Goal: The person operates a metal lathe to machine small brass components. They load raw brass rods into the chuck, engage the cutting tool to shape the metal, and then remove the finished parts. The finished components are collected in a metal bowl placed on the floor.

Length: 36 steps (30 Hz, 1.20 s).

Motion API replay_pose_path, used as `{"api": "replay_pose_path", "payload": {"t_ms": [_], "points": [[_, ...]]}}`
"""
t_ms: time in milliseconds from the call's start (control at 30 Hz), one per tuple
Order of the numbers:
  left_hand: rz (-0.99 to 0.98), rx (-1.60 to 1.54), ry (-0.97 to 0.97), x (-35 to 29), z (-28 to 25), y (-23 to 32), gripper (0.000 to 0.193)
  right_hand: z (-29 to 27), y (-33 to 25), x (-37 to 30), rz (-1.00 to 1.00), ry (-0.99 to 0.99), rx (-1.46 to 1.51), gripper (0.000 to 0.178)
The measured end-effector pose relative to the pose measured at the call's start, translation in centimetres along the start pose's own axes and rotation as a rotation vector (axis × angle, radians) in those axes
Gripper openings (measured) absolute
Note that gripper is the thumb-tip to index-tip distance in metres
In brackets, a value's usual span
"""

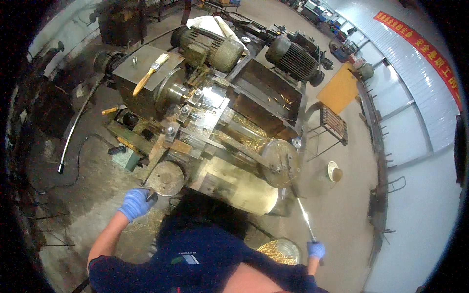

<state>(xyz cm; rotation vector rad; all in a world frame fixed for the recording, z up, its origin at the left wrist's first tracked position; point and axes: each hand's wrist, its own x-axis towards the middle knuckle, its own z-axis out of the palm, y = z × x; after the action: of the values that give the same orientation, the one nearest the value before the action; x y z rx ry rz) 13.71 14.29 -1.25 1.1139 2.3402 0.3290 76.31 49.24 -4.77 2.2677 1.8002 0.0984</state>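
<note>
Both hands busy on the old lathe

Our left hand point(135, 203) grips the round handwheel point(166, 178), right hand point(316, 250) closed on the long lever point(303, 215); we reckon gloves could snag near turning parts.

Your dark blue top point(205, 254) hides the machine's point(210, 127) near base and part of the bucket of brass pieces point(281, 251). Your left hand's point(135, 203) fingertips disappear behind the round handwheel point(166, 178); your right hand's point(316, 250) grip is too small to judge.

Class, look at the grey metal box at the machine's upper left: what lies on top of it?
A paintbrush with a yellow handle lies on the grey metal box, beside a small bolt. The box's inside is hidden.
</note>
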Motion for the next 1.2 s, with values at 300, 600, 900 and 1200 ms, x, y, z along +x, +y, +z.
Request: {"api": "replay_pose_path", "payload": {"t_ms": [300,600,900,1200], "points": [[-0.507,-0.695,0.334,-10.3,1.5,-4.6,0.032,-3.9,-15.5,7.1,-0.339,0.363,-0.134,0.031],[-0.810,-0.965,1.000,-9.8,8.7,-2.0,0.035,-7.7,-25.3,22.7,-0.409,0.381,-0.282,0.037],[-0.444,-0.921,1.048,2.6,-1.6,-10.7,0.035,-6.9,-26.6,24.8,-0.579,0.336,-0.075,0.023],[-0.103,-0.773,0.890,17.2,-7.4,-11.3,0.027,-5.4,-18.5,13.8,-0.357,0.233,-0.018,0.027]]}}
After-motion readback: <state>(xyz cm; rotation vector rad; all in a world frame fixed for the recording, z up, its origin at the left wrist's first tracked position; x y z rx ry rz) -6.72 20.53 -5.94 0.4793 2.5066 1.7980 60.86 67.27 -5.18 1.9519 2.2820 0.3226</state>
